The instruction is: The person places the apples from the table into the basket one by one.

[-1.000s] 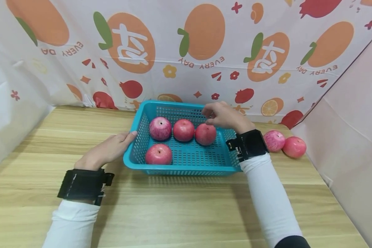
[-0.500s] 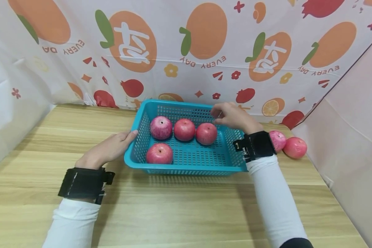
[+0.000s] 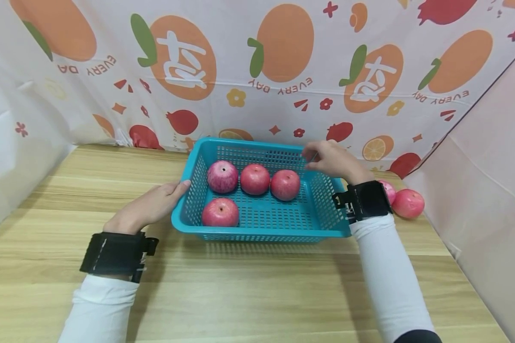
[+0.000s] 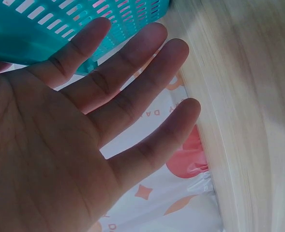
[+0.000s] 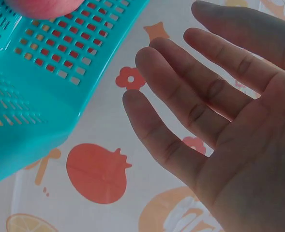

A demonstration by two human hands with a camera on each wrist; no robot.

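A blue-green plastic basket (image 3: pixel 266 233) with slotted sides holds one purple-streaked apple (image 3: pixel 222 176) and three red ones, among them the middle-row red apple (image 3: pixel 255 179), the right red apple (image 3: pixel 285 185) and the front red apple (image 3: pixel 221 212). At the basket's left end, my left hand (image 3: pixel 148 207) touches the rim with its thumb; its other fingers stretch out straight beside the outer wall in the left wrist view. Over the back right part of the basket hovers my right hand (image 3: pixel 332 161), fingers loosely bent, holding nothing. In the right wrist view these fingers (image 5: pixel 164 79) are spread apart.
Right of the basket, a pink apple (image 3: pixel 387 191), partly hidden by the right wrist strap, sits beside another red apple (image 3: pixel 408 204) on the wooden table (image 3: pixel 257 290). A fruit-printed cloth (image 3: pixel 240 62) hangs close behind the basket. A pale wall stands at the right.
My right hand has moved right, away from the right red apple, and its wrist now covers more of the pink apple outside. My left hand stays at the basket's rim.
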